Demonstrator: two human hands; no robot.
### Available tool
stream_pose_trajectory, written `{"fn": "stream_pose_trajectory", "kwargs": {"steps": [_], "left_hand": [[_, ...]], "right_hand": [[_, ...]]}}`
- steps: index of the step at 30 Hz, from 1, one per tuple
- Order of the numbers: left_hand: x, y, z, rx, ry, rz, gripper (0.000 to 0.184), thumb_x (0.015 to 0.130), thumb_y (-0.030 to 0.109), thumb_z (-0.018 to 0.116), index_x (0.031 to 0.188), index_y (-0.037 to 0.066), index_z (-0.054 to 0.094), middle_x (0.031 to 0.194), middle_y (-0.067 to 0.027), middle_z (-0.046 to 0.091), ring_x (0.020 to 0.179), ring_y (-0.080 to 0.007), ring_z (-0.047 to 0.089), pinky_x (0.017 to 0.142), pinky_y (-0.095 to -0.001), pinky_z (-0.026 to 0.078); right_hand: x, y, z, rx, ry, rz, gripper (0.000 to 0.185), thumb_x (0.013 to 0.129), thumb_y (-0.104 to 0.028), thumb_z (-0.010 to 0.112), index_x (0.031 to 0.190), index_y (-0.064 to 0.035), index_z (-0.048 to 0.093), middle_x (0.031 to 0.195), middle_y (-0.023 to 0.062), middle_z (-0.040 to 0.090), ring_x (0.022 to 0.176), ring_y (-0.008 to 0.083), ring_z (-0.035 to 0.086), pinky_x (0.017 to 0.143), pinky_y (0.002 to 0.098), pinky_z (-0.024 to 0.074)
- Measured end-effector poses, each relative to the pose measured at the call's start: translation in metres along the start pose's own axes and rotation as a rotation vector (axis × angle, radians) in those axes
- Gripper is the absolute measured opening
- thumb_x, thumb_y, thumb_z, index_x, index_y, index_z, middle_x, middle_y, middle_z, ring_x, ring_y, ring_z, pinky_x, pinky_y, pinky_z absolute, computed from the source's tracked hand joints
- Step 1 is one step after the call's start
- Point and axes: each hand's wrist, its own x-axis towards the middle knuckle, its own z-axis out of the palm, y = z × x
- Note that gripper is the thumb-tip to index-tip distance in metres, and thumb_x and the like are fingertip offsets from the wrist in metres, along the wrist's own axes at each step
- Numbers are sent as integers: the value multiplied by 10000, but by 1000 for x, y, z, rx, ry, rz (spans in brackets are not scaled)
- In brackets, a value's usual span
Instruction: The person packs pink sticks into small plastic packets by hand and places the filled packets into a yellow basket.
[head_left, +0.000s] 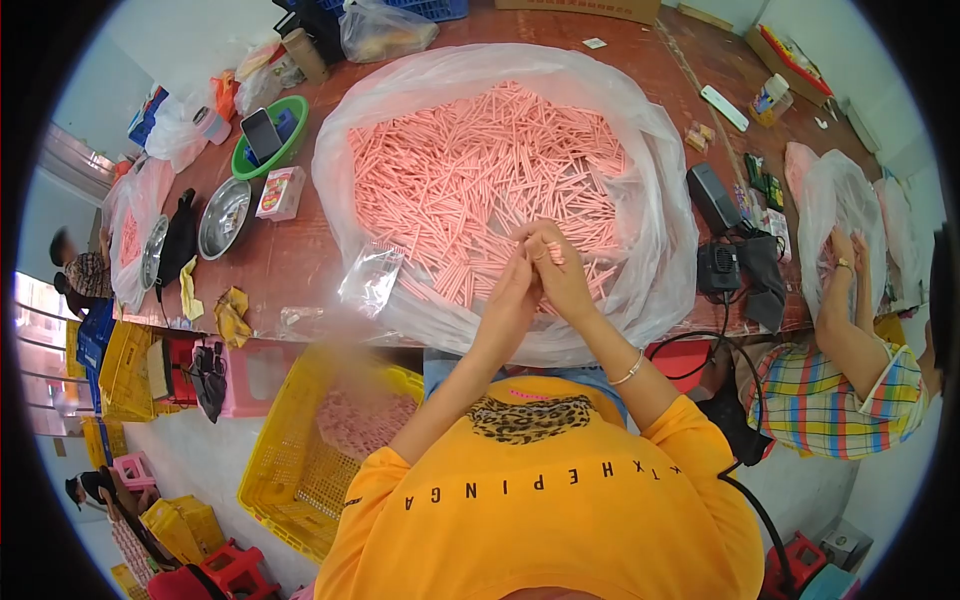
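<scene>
A wide clear plastic bag (668, 215) lies open on the table, filled with a loose heap of thin pink sticks (450, 165). Over the near side of the heap my two hands meet. My right hand (562, 280) is closed around a small bunch of pink sticks, whose ends show between the fingers. Against it presses my left hand (510, 292), its fingers closed near the right fingertips; whatever it may hold is hidden. Just left of the hands, a small clear plastic packet (372, 278) rests on the bag's edge.
A metal bowl (226, 218), a green basin (298, 115) with a phone and a small box (281, 194) stand left. Black adapters (718, 268) with cables lie right. Below the table is a yellow crate (290, 450). A co-worker in a checked shirt (835, 395) sits right.
</scene>
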Motion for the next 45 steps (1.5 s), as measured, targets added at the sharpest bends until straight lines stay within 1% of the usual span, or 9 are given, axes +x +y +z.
{"fn": "stream_pose_trajectory", "kwargs": {"steps": [5,14,19,22,28,34,37,39,45], "left_hand": [[-13,23,-24,967,31,495,485,1045,226,457,1465,-8,394,1494,-158,414,1371,-281,415,1137,-377,300],[-15,40,-67,1332,86,555,90,872,26,652,961,13,646,924,-134,634,872,-308,588,777,-383,466],[-15,68,-123,1344,350,616,149,825,100,718,924,15,646,911,-128,634,846,-287,580,742,-384,461],[-15,110,-164,1765,711,779,170,814,116,728,918,6,651,918,-131,638,856,-276,588,734,-391,462],[-16,118,-216,1394,655,178,144,772,112,748,813,-11,684,914,-143,663,883,-308,612,744,-400,466],[-15,119,-188,1654,619,934,41,797,89,687,808,84,726,850,-66,663,872,-270,588,738,-423,445],[-16,134,-108,1471,98,779,73,801,65,696,856,21,717,857,-106,662,829,-281,631,736,-390,476],[-12,115,-63,1554,-12,810,88,821,75,688,889,26,716,855,-101,649,838,-266,626,718,-387,486],[3,69,-47,904,51,257,90,879,124,649,846,54,695,804,-88,629,798,-294,579,746,-395,436]], "right_hand": [[-17,-1,-14,69,-64,222,340,1039,-290,527,827,-25,542,754,-11,504,680,86,451,648,233,386],[-34,13,-14,-19,-42,463,274,1006,-191,566,823,11,537,681,-21,405,668,53,352,572,262,333],[-39,21,-15,31,-42,429,276,1013,-185,556,789,-27,524,684,-46,391,652,49,334,560,254,313],[-40,23,-14,31,-69,447,289,1017,-194,556,774,-45,512,666,-54,374,629,40,323,545,246,291],[-40,19,-12,71,-81,502,317,1030,-227,546,765,-59,500,634,-68,363,595,31,303,517,241,261],[-21,-3,-15,175,-154,542,189,1001,-198,584,927,-33,641,650,-59,445,596,41,424,541,230,349],[3,-27,11,67,-70,253,137,948,-138,641,1026,-27,663,705,-40,521,663,65,527,617,242,446],[14,-24,13,7,-240,234,135,916,-106,668,1020,-21,661,734,-24,552,713,69,555,666,249,471],[6,-16,-21,-67,-284,351,112,906,-115,686,949,-14,664,740,-4,584,701,46,535,618,247,445]]}}
